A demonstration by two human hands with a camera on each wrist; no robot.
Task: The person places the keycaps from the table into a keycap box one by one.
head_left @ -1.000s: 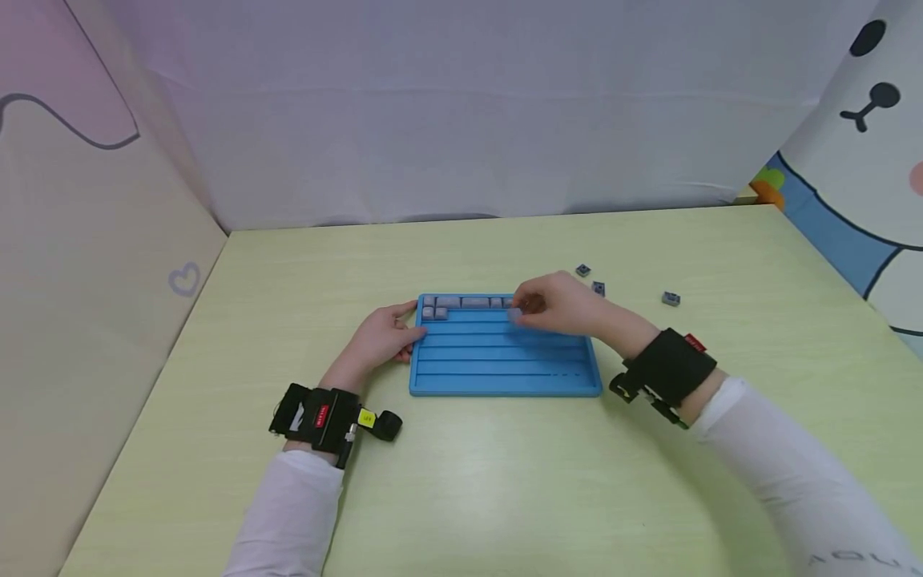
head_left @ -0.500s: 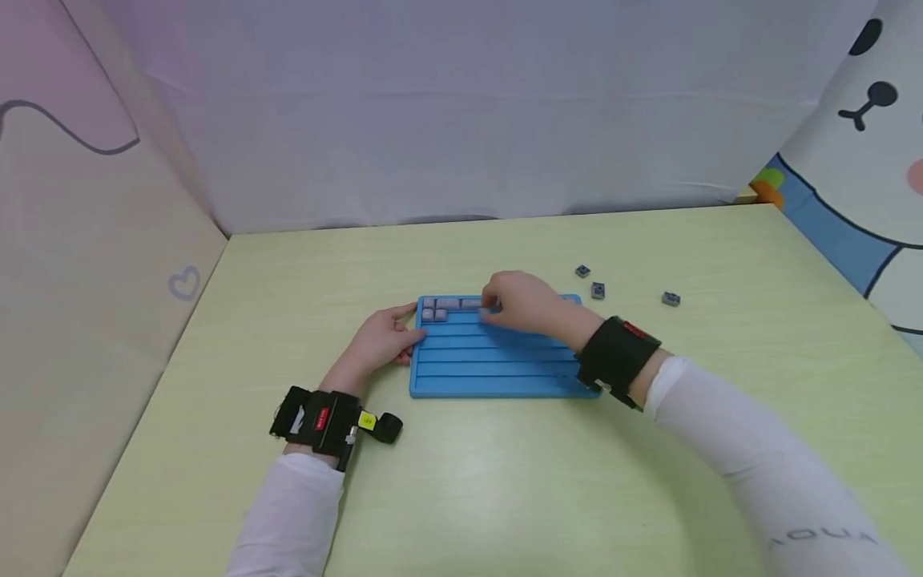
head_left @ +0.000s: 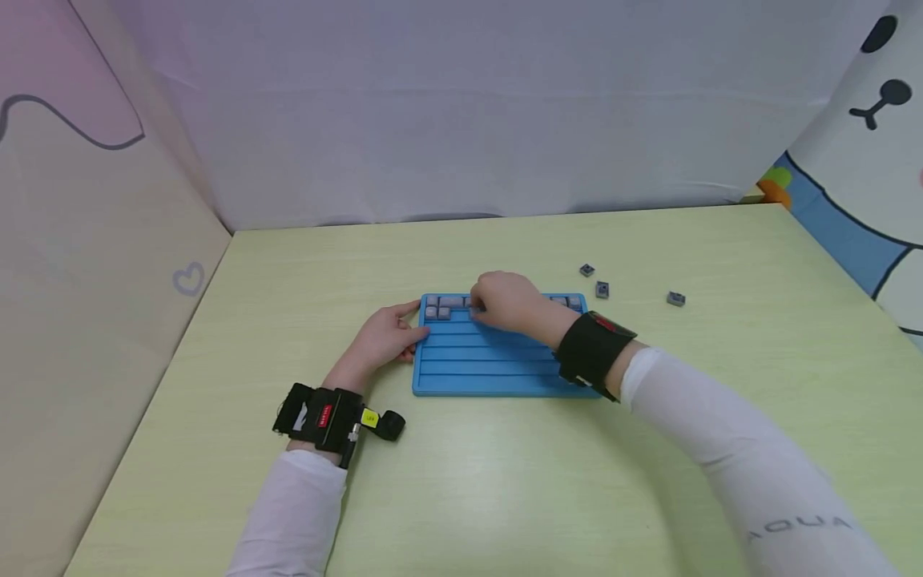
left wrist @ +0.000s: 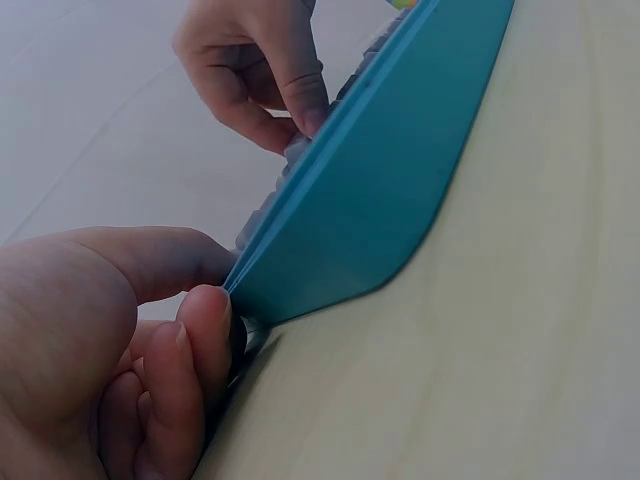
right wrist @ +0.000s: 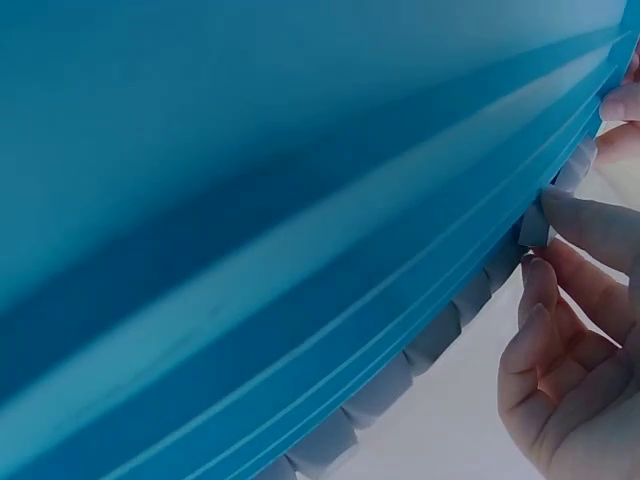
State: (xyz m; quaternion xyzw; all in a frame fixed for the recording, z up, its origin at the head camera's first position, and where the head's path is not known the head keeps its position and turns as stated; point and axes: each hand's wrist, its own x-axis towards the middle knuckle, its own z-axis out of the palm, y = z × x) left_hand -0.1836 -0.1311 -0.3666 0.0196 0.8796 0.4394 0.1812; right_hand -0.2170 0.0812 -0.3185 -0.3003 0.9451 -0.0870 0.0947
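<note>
A blue ridged tray (head_left: 497, 385) lies on the table, with grey keycaps (head_left: 453, 301) along its top row and two more in the row below at the left. My left hand (head_left: 382, 336) grips the tray's left edge, its thumb over the front of the rim. Over the upper part of the tray is my right hand (head_left: 512, 303), pinching a small grey keycap (right wrist: 535, 225) between thumb and index finger. That keycap is right at the second row, a short way right of the two seated there. The right hand hides the middle of the top row.
Three loose keycaps lie on the table beyond the tray's right end: one at the back (head_left: 587, 270), one closer to the tray (head_left: 602, 289) and one farther right (head_left: 675, 298). A pale curtain (head_left: 461, 120) hangs behind the table's far edge.
My right hand has moved left along the upper rows with the pinched keycap, uncovering keycaps at the top row's right end. My left hand keeps its hold on the tray.
</note>
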